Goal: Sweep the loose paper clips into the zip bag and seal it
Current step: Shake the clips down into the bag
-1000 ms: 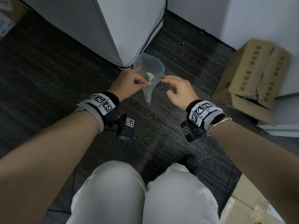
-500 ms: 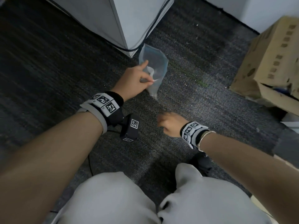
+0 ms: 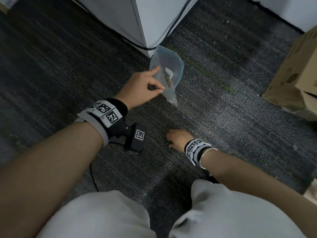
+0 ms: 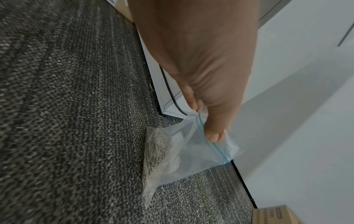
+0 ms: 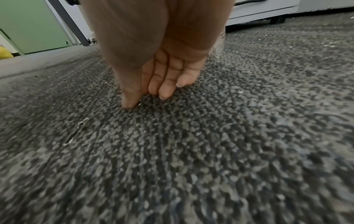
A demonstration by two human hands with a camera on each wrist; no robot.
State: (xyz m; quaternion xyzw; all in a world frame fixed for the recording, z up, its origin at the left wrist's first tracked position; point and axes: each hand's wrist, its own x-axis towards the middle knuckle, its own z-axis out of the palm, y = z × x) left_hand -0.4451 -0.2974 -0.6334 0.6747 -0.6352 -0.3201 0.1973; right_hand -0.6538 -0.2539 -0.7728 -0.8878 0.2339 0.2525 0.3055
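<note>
My left hand (image 3: 160,79) holds up a clear zip bag (image 3: 173,66) above the carpet. In the left wrist view its thumb and fingers (image 4: 203,119) pinch the bag (image 4: 191,153) at the blue zip strip. A heap of silver paper clips (image 4: 157,148) fills the bag's lower corner. My right hand (image 3: 169,138) is down on the carpet, nearer my knees. Its thumb and forefinger (image 5: 145,97) meet at what looks like the end of a paper clip. Another loose paper clip (image 5: 76,130) lies on the carpet just left of it.
A white cabinet corner (image 3: 151,23) with a black cable (image 3: 171,26) along its edge stands just behind the bag. A cardboard box (image 3: 295,74) sits at the right. My knees (image 3: 103,217) are at the bottom. Dark grey carpet (image 3: 223,117) covers the floor.
My right hand left the bag's mouth and dropped to the carpet near my knees, where it has stayed. My left hand kept holding the bag up.
</note>
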